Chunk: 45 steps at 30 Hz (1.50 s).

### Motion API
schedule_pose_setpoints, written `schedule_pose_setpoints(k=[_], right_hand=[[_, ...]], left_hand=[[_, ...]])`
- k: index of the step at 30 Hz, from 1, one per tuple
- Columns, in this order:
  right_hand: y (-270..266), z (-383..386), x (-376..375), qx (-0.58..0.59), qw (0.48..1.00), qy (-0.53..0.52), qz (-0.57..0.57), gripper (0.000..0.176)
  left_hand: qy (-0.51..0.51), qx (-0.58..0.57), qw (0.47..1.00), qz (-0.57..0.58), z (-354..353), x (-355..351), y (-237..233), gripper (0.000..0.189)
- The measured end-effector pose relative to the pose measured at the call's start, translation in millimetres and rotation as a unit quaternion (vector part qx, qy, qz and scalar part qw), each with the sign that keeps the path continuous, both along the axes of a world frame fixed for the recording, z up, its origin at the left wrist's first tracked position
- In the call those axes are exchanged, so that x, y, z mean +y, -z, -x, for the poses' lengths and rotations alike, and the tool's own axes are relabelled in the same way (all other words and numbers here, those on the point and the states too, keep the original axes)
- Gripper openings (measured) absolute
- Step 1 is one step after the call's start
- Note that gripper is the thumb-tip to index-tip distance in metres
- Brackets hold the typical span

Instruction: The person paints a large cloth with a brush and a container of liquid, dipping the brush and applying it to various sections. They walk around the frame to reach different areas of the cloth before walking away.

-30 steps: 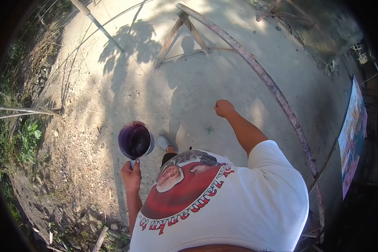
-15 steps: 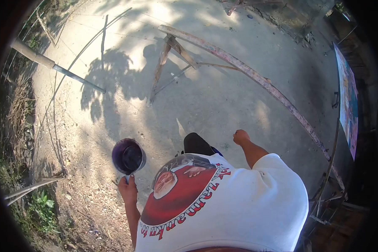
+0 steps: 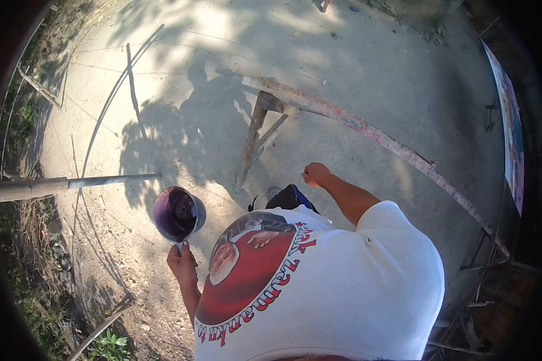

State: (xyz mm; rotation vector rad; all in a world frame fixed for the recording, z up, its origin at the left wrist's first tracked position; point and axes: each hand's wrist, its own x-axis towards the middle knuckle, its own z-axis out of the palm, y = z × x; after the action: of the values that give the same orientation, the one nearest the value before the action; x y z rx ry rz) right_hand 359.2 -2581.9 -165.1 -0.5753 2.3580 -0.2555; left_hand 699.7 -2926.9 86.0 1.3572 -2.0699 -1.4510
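My left hand is closed round the handle of a dipper at the lower left. The dipper is held over the dirt ground, its mouth facing up. Dark purple stains its inner wall, and something dark and shiny lies at the bottom. Bent forward in front of my body, my right hand has its fingers curled in, with nothing showing in them. It is nearest to the wooden trestle, apart from it. Below that hand, a leg in dark cloth with a blue edge shows.
A long paint-stained wooden beam runs from the trestle toward the right. At far right hangs a colourful cloth or sheet. A pole juts in from the left. Dry grass, green plants and sticks border the left side.
The view has shifted forward, and the trestle and beam are nearer my body. My right hand has swung up and to the left. The dipper stays in my left hand, slightly tilted differently.
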Motion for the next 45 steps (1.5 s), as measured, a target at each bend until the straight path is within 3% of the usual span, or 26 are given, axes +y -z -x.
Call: schedule_pose_setpoints(k=[2, 6, 9, 16, 18, 24, 27, 29, 31, 33, 34, 36, 41, 45], right_hand=[[-53, 32, -74, 0.039, 0.989, -0.074, 0.121, 0.031], [-145, 68, -180, 0.018, 0.936, -0.002, 0.351, 0.023], [-173, 92, -229, 0.034, 0.899, 0.027, 0.435, 0.023], [-185, 146, -332, 0.116, 0.871, 0.21, 0.428, 0.021], [-197, 165, -355, 0.158, 0.848, 0.292, 0.413, 0.021], [-246, 214, -396, 0.239, 0.786, 0.392, 0.413, 0.024], [-269, 230, -388, 0.282, 0.77, 0.423, 0.386, 0.026], [-276, 233, -381, 0.244, 0.679, 0.528, 0.449, 0.027], [-275, 233, -369, 0.26, 0.644, 0.562, 0.449, 0.029], [-274, 236, -358, 0.253, 0.551, 0.649, 0.459, 0.031], [-271, 241, -351, 0.259, 0.548, 0.651, 0.458, 0.031], [-261, 262, -336, 0.246, 0.456, 0.698, 0.495, 0.033], [-255, 361, -305, 0.257, 0.419, 0.684, 0.539, 0.03], [-269, 443, -310, 0.268, 0.439, 0.644, 0.566, 0.028]], left_hand=[[-0.001, 0.002, 1.0, -0.011, 32, -38, -4, 0.034], [0.026, -0.005, 1.0, -0.012, 102, -115, -2, 0.034], [0.064, -0.017, 0.998, -0.021, 159, -177, 14, 0.033], [0.308, 0.004, 0.951, -0.018, 329, -358, 45, 0.033], [0.368, -0.003, 0.93, -0.019, 379, -398, 27, 0.033], [0.515, -0.033, 0.856, 0.023, 519, -465, -16, 0.033], [0.559, -0.036, 0.827, 0.042, 572, -471, -13, 0.032], [0.552, -0.054, 0.832, 0.01, 601, -468, -7, 0.03], [0.562, -0.054, 0.826, 0.005, 626, -457, -1, 0.031], [0.585, -0.057, 0.809, -0.016, 656, -446, 9, 0.031], [0.604, -0.045, 0.795, -0.017, 674, -441, 17, 0.031], [0.602, -0.049, 0.796, -0.05, 709, -428, 29, 0.031], [0.616, -0.056, 0.782, -0.075, 800, -381, 34, 0.032], [0.672, -0.01, 0.739, -0.04, 875, -345, 21, 0.034]])
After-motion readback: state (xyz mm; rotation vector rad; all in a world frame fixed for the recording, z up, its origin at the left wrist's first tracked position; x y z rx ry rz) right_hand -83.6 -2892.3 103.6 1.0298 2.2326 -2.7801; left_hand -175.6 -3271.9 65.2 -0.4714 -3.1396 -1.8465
